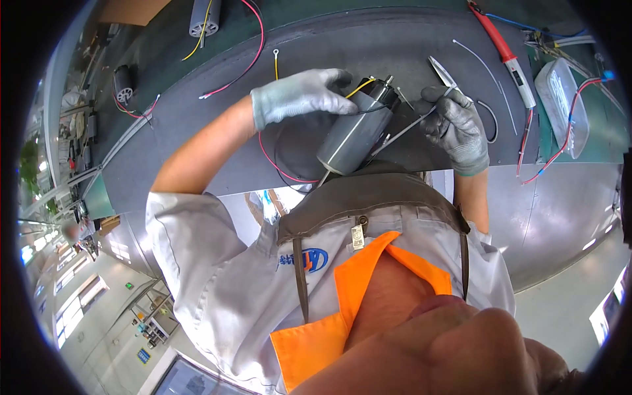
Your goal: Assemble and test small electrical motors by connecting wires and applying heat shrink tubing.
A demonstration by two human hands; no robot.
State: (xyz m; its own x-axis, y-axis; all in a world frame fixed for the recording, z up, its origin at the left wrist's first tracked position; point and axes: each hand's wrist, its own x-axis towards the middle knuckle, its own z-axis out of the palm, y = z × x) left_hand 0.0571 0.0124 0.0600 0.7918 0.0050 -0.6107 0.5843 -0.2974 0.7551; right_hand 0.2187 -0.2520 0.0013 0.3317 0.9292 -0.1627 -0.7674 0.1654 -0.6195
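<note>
A grey cylindrical motor lies tilted at the table's near edge, its black end and metal shaft pointing away from me. My left hand, in a grey glove, is at the motor's left side by a yellow wire. Its fingers are apart. A black wire crosses the motor's upper part. My right hand, also gloved, pinches a thin grey cord-like strip that slants down beside the motor. Pointed scissors lie behind that hand, their handles mostly hidden.
A red and white handheld tool lies to the right, near a clear plastic tray and red wires. Thin white strips lie beyond the scissors. Other motors and a pink-red lead are at the far left.
</note>
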